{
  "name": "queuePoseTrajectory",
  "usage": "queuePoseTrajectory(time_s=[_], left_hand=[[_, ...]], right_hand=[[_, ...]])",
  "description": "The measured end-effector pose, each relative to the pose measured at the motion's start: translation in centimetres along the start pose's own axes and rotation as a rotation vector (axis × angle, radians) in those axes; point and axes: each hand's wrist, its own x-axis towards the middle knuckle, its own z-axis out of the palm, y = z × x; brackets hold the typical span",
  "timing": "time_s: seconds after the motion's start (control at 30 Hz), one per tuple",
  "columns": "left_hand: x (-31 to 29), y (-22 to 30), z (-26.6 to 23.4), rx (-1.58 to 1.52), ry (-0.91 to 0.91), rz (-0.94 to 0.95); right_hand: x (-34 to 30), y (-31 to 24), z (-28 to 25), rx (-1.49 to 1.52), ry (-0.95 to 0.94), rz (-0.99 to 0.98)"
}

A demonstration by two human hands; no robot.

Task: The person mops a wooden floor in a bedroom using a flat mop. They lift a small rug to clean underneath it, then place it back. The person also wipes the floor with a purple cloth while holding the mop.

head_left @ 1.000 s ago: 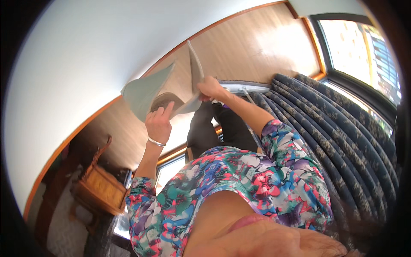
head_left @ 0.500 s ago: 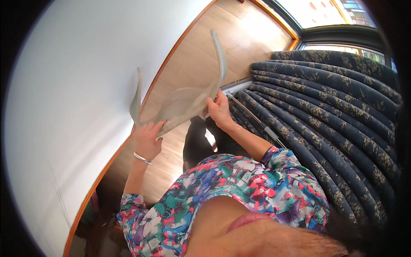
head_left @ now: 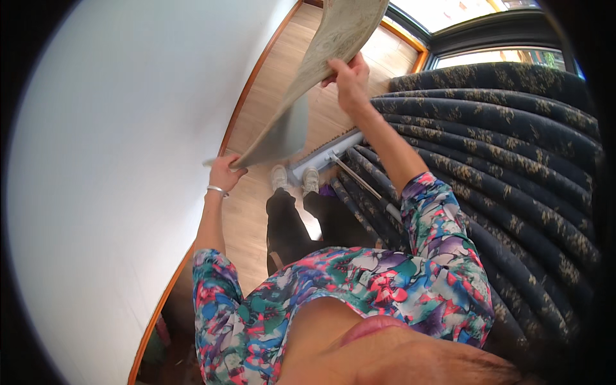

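Observation:
A thin, bendy beige mat (head_left: pixel 330 46) with a faint raised pattern and a grey-blue underside is stretched between my hands above the floor. Its far end runs out of the top of the picture. My left hand (head_left: pixel 226 174), with a silver bangle at the wrist, pinches the near left corner close to the wall. Farther out and higher, my right hand (head_left: pixel 350 82) grips the mat's right edge. The mat hangs in a curve, its underside drooping between the two hands.
A white wall (head_left: pixel 128 160) with brown wooden trim runs along the left. Dark blue floral curtains (head_left: pixel 487 147) hang in folds on the right, below a window (head_left: pixel 487 61). A wide grey-headed floor broom or mop (head_left: pixel 327 156) lies by my shoes (head_left: pixel 310 179) on wood-look flooring (head_left: pixel 260 99).
My right hand has moved up and away, lifting and spreading the mat toward the window. My left hand has moved slightly upward. My shoes and the broom or mop head now show.

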Motion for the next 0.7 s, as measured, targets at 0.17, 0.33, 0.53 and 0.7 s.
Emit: queuePoseTrajectory(time_s=[0.17,0.33,0.53,0.7], left_hand=[[18.8,-5.3,9.1,0.058,0.033,0.081],[34.5,-1.2,29.1,-0.030,-0.112,0.289],[44.0,1.1,46.5,-0.391,-0.191,0.174],[51.5,-9.1,56.7,-0.726,-0.438,-0.282]], right_hand=[[24.3,10.5,-8.1,-0.077,0.006,-0.007],[43.9,22.7,-26.9,-0.249,0.135,0.038],[50.6,39.6,-40.8,-0.400,0.341,0.238],[42.7,57.3,-43.4,-0.434,0.404,0.834]])
